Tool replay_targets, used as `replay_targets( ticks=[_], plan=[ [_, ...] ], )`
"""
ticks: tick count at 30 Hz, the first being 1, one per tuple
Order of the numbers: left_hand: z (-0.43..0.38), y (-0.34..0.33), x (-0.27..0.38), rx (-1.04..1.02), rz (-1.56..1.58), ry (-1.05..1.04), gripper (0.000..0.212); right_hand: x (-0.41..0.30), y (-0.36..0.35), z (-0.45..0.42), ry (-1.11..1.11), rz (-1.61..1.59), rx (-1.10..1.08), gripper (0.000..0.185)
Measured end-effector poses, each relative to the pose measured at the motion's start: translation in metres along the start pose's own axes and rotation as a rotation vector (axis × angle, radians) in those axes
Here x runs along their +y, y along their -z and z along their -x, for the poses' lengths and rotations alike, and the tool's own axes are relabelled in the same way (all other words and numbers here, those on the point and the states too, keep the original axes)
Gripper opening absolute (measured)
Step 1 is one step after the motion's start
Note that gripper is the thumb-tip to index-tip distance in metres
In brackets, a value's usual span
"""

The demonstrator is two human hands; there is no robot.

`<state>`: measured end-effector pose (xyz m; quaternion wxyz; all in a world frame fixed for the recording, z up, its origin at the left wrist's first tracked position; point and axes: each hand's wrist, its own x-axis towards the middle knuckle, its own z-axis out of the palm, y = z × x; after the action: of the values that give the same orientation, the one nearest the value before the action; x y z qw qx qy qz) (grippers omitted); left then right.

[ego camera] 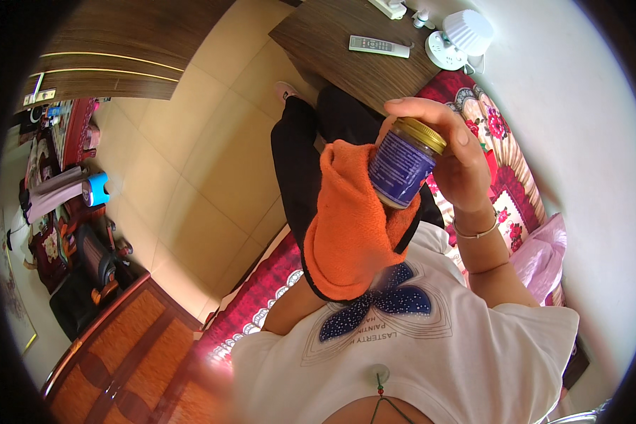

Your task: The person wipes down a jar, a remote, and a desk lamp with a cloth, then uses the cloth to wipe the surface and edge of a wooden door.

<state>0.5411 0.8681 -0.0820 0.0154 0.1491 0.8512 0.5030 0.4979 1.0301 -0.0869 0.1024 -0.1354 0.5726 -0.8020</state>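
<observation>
A small glass jar (402, 168) with a blue label bearing writing and a gold screw lid (422, 134) is held tilted before my chest. My right hand (464, 159) curls around its lid end, wearing a thin bangle at the wrist. An orange cloth (347, 222) with a dark edge wraps the jar's lower left side. The cloth hides my left hand; only the forearm (291, 305) shows beneath it, so the fingers' exact grip is covered.
I sit on a bed with a red floral cover (509, 159). A wooden table (339, 32) ahead carries a remote control (379, 46) and a white lamp (466, 34). To the left are a tiled floor (206, 153), a dark cabinet (122, 42), an office chair (93, 254) and a wooden footboard (127, 360).
</observation>
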Motion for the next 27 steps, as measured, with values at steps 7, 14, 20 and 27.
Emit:
replay_targets(
  ticks=[7,14,20,27],
  plan=[
    [0.003,0.0,0.004,0.035,-0.062,0.024,0.074,-0.001,-0.002,-0.002,0.105,0.03,-0.087,0.061],
    [0.0,-0.005,0.007,0.202,-0.204,-0.087,0.065,-0.002,-0.017,-0.001,0.079,-0.057,-0.039,0.068],
    [-0.001,-0.004,0.009,0.248,-0.198,0.034,0.059,-0.004,-0.011,0.004,0.015,0.136,0.042,0.083],
    [0.0,-0.003,0.013,0.211,-0.166,0.083,0.052,-0.004,-0.018,0.009,-0.108,-0.055,0.063,0.073]
  ],
)
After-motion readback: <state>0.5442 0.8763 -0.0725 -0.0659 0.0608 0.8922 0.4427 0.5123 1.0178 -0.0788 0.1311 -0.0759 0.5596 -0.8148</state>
